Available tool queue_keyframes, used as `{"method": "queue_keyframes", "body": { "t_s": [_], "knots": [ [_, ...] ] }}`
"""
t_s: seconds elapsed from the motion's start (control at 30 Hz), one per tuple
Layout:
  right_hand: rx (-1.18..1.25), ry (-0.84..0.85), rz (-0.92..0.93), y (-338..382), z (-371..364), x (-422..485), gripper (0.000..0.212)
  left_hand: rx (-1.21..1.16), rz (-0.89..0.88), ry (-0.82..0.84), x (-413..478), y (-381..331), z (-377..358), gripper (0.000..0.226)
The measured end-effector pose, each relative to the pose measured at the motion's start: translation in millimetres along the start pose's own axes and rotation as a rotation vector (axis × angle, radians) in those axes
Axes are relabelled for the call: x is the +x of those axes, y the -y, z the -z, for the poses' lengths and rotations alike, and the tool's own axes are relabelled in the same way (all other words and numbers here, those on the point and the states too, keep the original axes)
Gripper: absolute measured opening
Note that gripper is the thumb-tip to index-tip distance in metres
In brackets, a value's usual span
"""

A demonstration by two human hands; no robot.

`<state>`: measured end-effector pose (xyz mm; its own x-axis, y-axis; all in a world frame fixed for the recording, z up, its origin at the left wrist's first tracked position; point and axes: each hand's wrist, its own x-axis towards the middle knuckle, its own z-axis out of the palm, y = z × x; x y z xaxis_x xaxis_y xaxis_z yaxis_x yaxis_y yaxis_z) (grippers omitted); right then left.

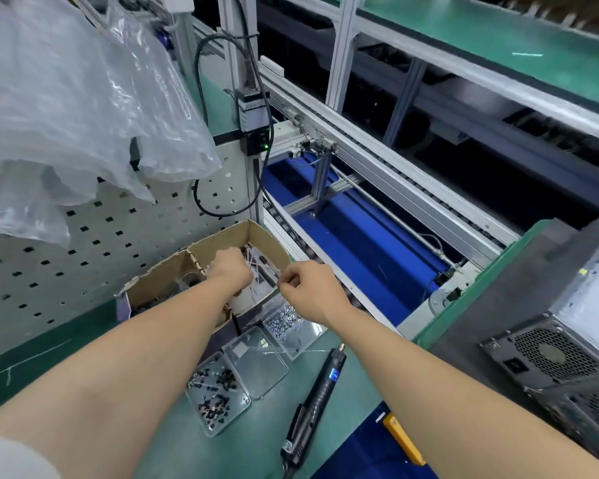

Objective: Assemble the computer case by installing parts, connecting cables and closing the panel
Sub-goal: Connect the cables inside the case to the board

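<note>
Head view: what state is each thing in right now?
cardboard box: open-topped, white ties inside
left hand: reaching into the box, hold unclear
right hand: pinching, seemingly one tie, at the box's edge
screw tray: uncovered, dark screws inside
electric screwdriver: lying flat, unheld
scanner light: lit green
computer case: rear facing camera, panel state hidden

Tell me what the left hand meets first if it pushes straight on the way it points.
Probably the white cable ties in the cardboard box, just ahead of the left hand; behind them, the box's far wall.
</note>
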<state>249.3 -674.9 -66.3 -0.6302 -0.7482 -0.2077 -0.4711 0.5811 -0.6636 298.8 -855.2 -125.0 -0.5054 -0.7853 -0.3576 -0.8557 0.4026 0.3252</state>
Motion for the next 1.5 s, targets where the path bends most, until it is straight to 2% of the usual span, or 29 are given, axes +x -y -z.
{"method": "queue_keyframes", "body": {
  "t_s": [0.07, 0.13, 0.23, 0.3, 0.37, 0.43, 0.57, 0.77, 0.87, 0.97, 1.07, 1.2, 1.27, 1.33, 1.4, 1.5],
  "knots": [
    [0.019, -0.024, 0.0, 6.2, -0.5, 1.7, 0.019, -0.025, -0.018, -0.025, -3.5, -0.4, 6.4, 0.054],
    [0.055, -0.045, -0.012, 12.3, -1.8, 3.3, 0.02, -0.156, -0.051, -0.027, -10.8, -1.9, 14.6, 0.062],
    [0.113, -0.101, -0.033, 22.8, -1.9, 6.9, 0.023, -0.468, -0.084, 0.027, -22.7, -4.3, 26.8, 0.042],
    [0.194, -0.129, -0.077, 29.2, 1.5, 8.8, 0.024, -0.748, -0.095, 0.066, -32.0, -7.9, 34.7, 0.042],
    [0.398, -0.05, -0.149, 34.4, 4.6, 7.5, 0.026, -0.917, -0.107, 0.047, -40.8, -13.1, 44.0, 0.043],
    [0.629, 0.013, -0.193, 39.4, 8.4, 3.0, 0.029, -1.023, -0.131, 0.049, -48.2, -21.7, 51.8, 0.033],
    [0.706, -0.184, -0.168, 36.7, 29.2, -5.7, 0.023, -1.196, -0.16, 0.093, -63.4, -51.8, 59.1, 0.006],
    [0.628, -0.471, -0.165, -2.6, 98.5, -43.3, 0.012, -1.541, -0.101, 0.134, -82.7, -135.8, 51.9, 0.01],
    [0.686, -0.631, -0.162, -37.3, 141.3, -73.0, 0.013, -1.595, -0.14, 0.212, -108.1, -193.9, 33.9, 0.009],
    [0.706, -0.761, -0.182, -78.4, 180.0, -107.4, 0.012, -1.503, -0.311, 0.402, -150.3, -257.5, 4.5, 0.013],
    [0.717, -0.905, -0.282, -122.6, 213.7, -146.9, 0.013, -1.127, -0.624, 0.578, -203.0, -312.3, -31.7, 0.018],
    [0.593, -1.026, -0.475, -178.1, 253.0, -209.9, 0.013, -0.844, -0.904, 0.61, -269.6, -368.9, -65.0, 0.018],
    [0.57, -1.143, -0.528, -202.6, 270.9, -241.7, 0.007, -0.65, -1.039, 0.615, -294.0, -392.4, -75.6, 0.018],
    [0.651, -1.223, -0.537, -226.2, 286.4, -268.6, 0.003, -0.432, -1.124, 0.73, -315.2, -411.3, -85.2, 0.021],
    [0.707, -1.227, -0.525, -249.2, 296.7, -289.1, 0.01, -0.263, -1.17, 0.814, -333.7, -425.4, -94.8, 0.023],
    [0.81, -1.198, -0.525, -277.4, 301.9, -308.5, 0.015, -0.184, -1.157, 0.833, -353.0, -437.7, -110.7, 0.021]
  ]
}}
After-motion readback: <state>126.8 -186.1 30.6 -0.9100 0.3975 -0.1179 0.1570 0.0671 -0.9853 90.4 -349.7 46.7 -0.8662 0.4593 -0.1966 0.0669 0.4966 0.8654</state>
